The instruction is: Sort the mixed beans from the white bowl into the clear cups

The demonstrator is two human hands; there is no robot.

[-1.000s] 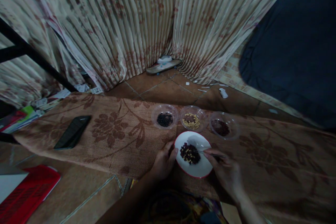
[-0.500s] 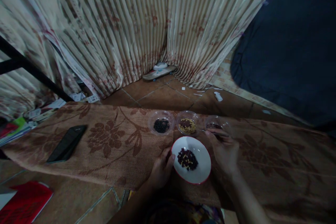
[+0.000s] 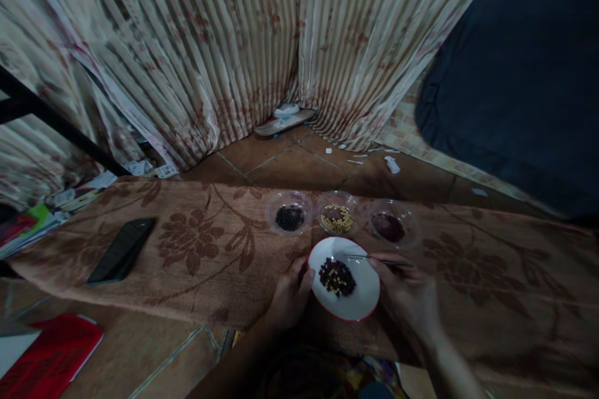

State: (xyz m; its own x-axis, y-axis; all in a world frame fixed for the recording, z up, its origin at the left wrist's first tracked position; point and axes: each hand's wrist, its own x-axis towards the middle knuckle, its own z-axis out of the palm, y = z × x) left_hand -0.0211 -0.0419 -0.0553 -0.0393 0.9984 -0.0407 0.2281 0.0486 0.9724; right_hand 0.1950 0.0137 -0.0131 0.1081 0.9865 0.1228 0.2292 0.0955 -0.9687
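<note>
My left hand (image 3: 291,293) grips the left rim of a white bowl (image 3: 362,293) edged in red, thumb over the rim. A pile of mixed dark and yellow beans (image 3: 337,277) lies in it. Thin metal tweezers (image 3: 358,256) are pinched in my right hand (image 3: 407,290), their tips over the upper part of the bowl; I cannot make out anything between them. Behind the bowl stand three clear plastic cups in a row: one with black beans (image 3: 289,218), one with yellow beans (image 3: 337,218), one with dark red beans (image 3: 390,227).
A brown flowered cloth (image 3: 224,287) covers the table, with a dark phone (image 3: 121,250) at left. Beyond the table are a skateboard (image 3: 285,123), paper scraps and striped curtains (image 3: 234,43). A red bag (image 3: 51,355) lies on the floor at lower left.
My right hand has brought the tweezers from the right cup down and back over the bowl, leaving the dark red beans in that cup in sight. My left hand keeps hold of the bowl.
</note>
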